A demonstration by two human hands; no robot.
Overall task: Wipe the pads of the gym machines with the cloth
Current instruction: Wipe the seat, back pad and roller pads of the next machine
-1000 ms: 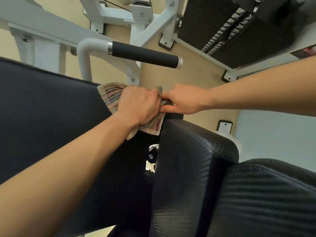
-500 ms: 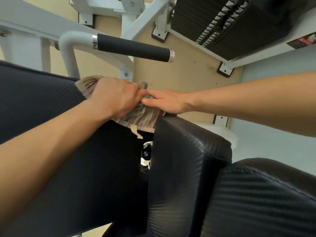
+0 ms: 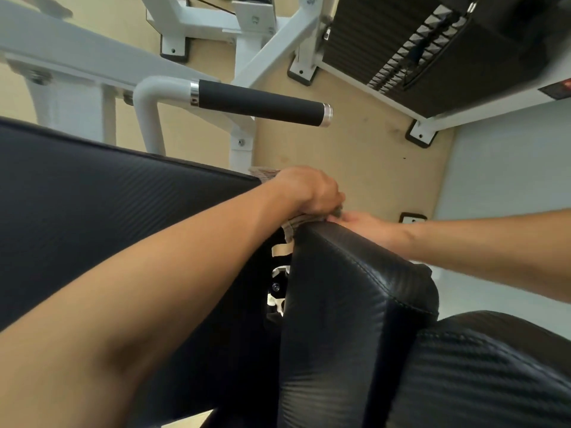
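Head view. Beige floor (image 3: 355, 168) below, white machine frame (image 3: 247, 35) bolted down, black weight stack (image 3: 411, 47) upper right, foam-covered handle (image 3: 259, 103) crossing the middle.

Left hand (image 3: 309, 189) closed in a fist over the striped cloth (image 3: 296, 222), pressing it onto the top edge of the narrow black pad (image 3: 349, 288). Cloth mostly hidden under the fist; one bunched edge visible behind the knuckles, a fold and a pale tag hanging into the gap between the pads.

Right hand (image 3: 367, 225) lying flat just beyond the same pad's top edge, fingertips touching the cloth; grip on it not clear, cannot tell.

Large backrest pad (image 3: 108, 186) to the left, ribbed seat pad (image 3: 482, 375) lower right.

Progress, judged: mid-wipe at the narrow pad's top edge. No wet trail or sheen distinguishing wiped from unwiped, so finished share unknown; front face and seat pad probably left.

Containers: none in view.
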